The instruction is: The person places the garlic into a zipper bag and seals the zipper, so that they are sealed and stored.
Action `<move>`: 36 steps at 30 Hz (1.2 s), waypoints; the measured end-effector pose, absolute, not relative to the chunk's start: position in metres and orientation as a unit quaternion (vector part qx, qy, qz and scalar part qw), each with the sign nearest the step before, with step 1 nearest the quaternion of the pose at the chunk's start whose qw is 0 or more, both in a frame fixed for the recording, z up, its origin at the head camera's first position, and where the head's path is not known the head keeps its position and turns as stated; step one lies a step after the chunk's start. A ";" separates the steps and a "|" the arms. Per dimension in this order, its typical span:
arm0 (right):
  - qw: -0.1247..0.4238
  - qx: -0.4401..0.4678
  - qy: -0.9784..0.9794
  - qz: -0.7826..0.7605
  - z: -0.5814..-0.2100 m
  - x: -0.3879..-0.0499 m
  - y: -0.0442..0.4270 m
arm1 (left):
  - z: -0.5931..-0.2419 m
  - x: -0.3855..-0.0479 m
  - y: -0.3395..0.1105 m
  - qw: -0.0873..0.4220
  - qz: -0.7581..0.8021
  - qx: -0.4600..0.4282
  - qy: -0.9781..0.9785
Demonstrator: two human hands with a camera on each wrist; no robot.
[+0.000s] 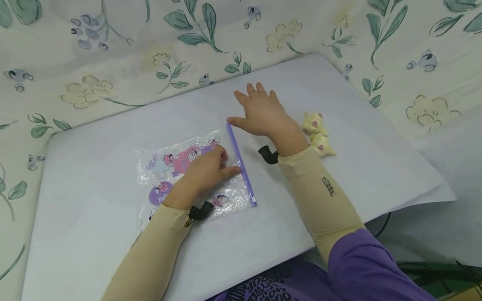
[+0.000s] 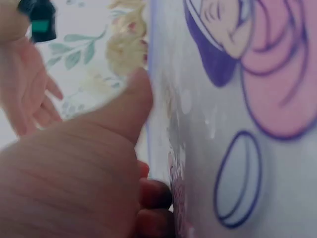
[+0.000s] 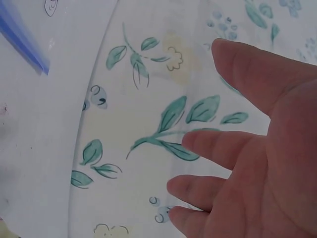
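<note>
A clear plastic zip bag (image 1: pixel 182 161) printed with pink and purple cartoon figures lies flat on the white table. Along its right side runs a purple zip strip (image 1: pixel 239 163), with a small slider (image 1: pixel 254 200) at the near end. My left hand (image 1: pixel 203 173) rests on the bag, fingers loosely bent against the plastic (image 2: pixel 237 89) and thumb stretched toward the strip. Beyond the strip's far end, my right hand (image 1: pixel 263 110) is held with fingers spread, and its palm (image 3: pixel 277 163) holds nothing. Two pale yellow toy figures (image 1: pixel 319 134) lie right of the right wrist.
The white table (image 1: pixel 90 184) ends at the back against a floral cloth (image 1: pixel 124 75). Black camera mounts (image 1: pixel 268 155) stick out from both wrists. A dark cable (image 1: pixel 384 224) hangs below the table's right edge.
</note>
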State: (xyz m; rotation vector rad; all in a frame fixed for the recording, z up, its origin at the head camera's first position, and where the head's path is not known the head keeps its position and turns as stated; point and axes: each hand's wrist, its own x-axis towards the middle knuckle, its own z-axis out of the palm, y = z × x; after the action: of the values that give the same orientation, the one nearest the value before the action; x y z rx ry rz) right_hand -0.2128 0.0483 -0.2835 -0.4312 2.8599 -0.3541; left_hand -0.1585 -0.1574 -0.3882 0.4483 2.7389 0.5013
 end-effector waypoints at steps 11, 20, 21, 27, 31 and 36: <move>0.113 -0.148 0.974 -0.128 -0.284 -0.214 0.052 | -0.396 -0.163 -0.162 0.090 0.150 0.221 0.960; 0.110 -0.149 0.974 -0.132 -0.285 -0.213 0.052 | -0.409 -0.165 -0.168 0.076 0.224 0.190 0.953; 0.110 -0.149 0.974 -0.133 -0.285 -0.213 0.052 | -0.410 -0.165 -0.168 0.076 0.232 0.183 0.952; 0.115 -0.151 0.973 -0.132 -0.285 -0.213 0.052 | -0.409 -0.163 -0.165 0.071 0.210 0.184 0.958; 0.123 -0.150 0.972 -0.131 -0.286 -0.213 0.052 | -0.409 -0.163 -0.165 0.074 0.183 0.200 0.960; 0.131 -0.148 0.971 -0.133 -0.289 -0.213 0.052 | -0.411 -0.162 -0.164 0.074 0.177 0.212 0.958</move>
State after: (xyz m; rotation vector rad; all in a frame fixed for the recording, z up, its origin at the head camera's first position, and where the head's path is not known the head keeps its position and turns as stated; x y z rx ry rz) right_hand -0.2126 0.0525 -0.2887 -0.4295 2.8195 -0.3854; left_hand -0.1616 -0.1643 -0.4115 0.6349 2.8762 0.5326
